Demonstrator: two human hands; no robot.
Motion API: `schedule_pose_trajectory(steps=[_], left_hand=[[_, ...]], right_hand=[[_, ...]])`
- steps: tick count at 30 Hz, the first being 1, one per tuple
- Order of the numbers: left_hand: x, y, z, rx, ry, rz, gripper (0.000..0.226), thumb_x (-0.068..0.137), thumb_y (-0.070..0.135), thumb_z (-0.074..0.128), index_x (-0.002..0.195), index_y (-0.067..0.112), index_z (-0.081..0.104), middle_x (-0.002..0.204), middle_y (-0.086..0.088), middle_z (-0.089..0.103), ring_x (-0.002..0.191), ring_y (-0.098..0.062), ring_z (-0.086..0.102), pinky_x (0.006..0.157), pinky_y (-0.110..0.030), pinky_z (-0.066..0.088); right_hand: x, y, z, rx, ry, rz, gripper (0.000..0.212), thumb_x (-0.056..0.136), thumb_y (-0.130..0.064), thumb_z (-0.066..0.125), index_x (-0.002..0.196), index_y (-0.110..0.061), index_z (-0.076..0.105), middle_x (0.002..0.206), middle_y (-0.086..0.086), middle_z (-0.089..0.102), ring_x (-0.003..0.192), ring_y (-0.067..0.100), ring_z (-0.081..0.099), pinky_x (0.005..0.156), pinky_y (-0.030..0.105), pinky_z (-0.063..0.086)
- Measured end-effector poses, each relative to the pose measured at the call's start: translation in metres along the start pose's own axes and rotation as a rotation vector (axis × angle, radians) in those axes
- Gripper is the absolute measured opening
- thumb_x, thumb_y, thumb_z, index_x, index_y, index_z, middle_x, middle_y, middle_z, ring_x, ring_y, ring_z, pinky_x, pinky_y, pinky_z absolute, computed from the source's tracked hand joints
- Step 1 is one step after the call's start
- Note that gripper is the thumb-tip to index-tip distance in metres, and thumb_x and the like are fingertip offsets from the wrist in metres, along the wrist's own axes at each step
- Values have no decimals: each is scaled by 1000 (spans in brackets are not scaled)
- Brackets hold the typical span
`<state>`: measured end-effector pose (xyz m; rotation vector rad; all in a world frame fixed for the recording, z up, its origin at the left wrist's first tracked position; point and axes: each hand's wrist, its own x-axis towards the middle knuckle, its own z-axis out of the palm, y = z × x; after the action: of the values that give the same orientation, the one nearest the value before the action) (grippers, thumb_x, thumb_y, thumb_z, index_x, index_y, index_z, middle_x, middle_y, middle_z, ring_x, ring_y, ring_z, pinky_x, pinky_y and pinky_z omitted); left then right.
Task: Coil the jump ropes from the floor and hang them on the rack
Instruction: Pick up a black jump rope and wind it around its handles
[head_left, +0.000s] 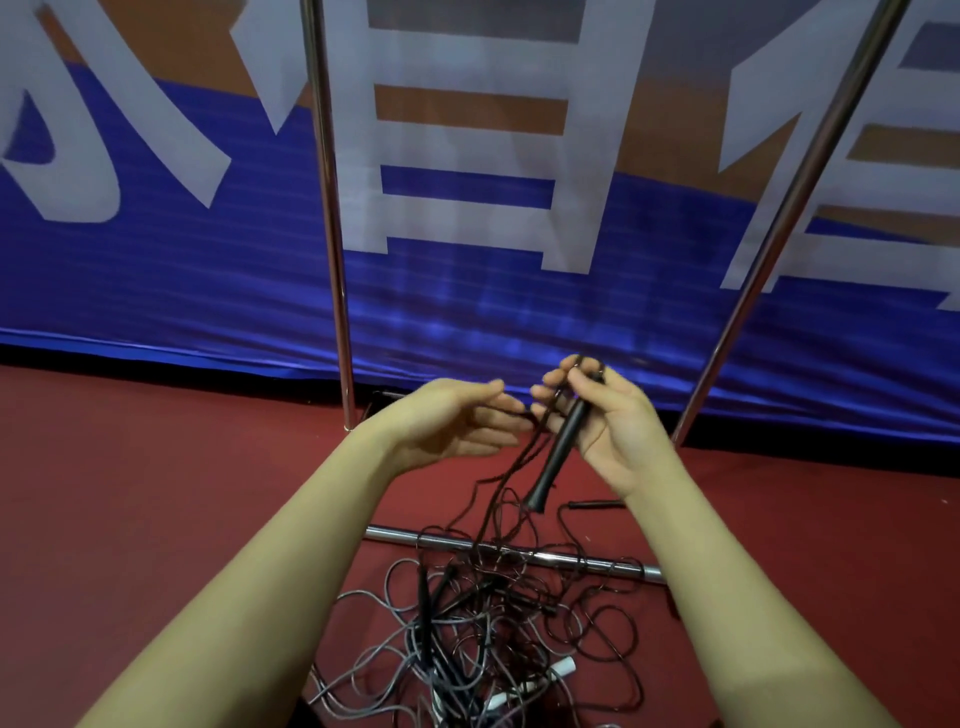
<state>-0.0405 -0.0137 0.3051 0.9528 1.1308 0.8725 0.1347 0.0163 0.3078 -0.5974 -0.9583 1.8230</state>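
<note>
Right hand (605, 421) gripping a slim black plastic jump-rope handle (563, 447), thin black cord (498, 483) trailing to a tangled heap of black and grey jump ropes (488, 623) on dark red floor (156, 493), left hand (457, 421) open with fingers straight beside the cord, chrome rack poles (330, 218) behind.

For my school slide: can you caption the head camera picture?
Right hand holds a black handle above tangled jump ropes; left hand open beside.

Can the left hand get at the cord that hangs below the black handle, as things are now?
Probably yes. The left hand is open, its fingertips right beside the cord trailing from the black handle that the right hand grips. Nothing lies between them.
</note>
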Motion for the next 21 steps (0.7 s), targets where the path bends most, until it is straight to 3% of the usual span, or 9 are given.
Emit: schedule_pose_trajectory(steps=[3, 7, 12, 15, 18, 21], left_hand=[[1, -6, 6, 149, -104, 16, 21, 98, 16, 44, 102, 14, 64, 89, 2, 73, 88, -12, 67, 87, -23, 46], [4, -7, 12, 140, -121, 99, 15, 92, 4, 53, 96, 12, 65, 77, 4, 68, 76, -9, 60, 81, -17, 48], [2, -4, 16, 172, -49, 211, 10, 87, 4, 61, 85, 12, 67, 68, -1, 65, 67, -13, 63, 72, -26, 53], [1, 1, 20, 0, 2, 262, 10, 90, 3, 55, 86, 10, 60, 65, 0, 64, 63, -11, 64, 71, -33, 57], [1, 7, 20, -229, 13, 329, 10, 91, 4, 52, 84, 11, 55, 69, -4, 63, 65, -16, 65, 70, -39, 58], [3, 11, 19, -358, 80, 374, 16, 94, 4, 50, 80, 12, 52, 67, -5, 62, 64, -16, 66, 66, -41, 58]], right_hand=[[0, -6, -7, 43, 101, -58, 20, 97, 0, 39, 86, -8, 55, 66, 2, 68, 66, 18, 70, 62, 30, 59], [-2, -6, -9, 83, 137, -69, 19, 97, 0, 41, 86, -7, 55, 68, 4, 69, 69, 20, 71, 61, 31, 58], [-1, -6, -13, 82, 182, -54, 18, 98, -6, 41, 88, -7, 56, 70, 5, 70, 68, 21, 71, 57, 31, 58], [-1, -1, -17, -19, 180, -9, 18, 99, -11, 42, 95, -4, 58, 78, 11, 72, 72, 23, 72, 62, 35, 60], [-1, 7, -18, -126, 112, 54, 19, 98, -11, 41, 101, -4, 59, 91, 15, 71, 82, 25, 70, 81, 39, 54], [-4, 14, -13, -244, 12, 129, 21, 100, -13, 39, 100, -11, 60, 83, 6, 72, 79, 20, 68, 88, 36, 46]])
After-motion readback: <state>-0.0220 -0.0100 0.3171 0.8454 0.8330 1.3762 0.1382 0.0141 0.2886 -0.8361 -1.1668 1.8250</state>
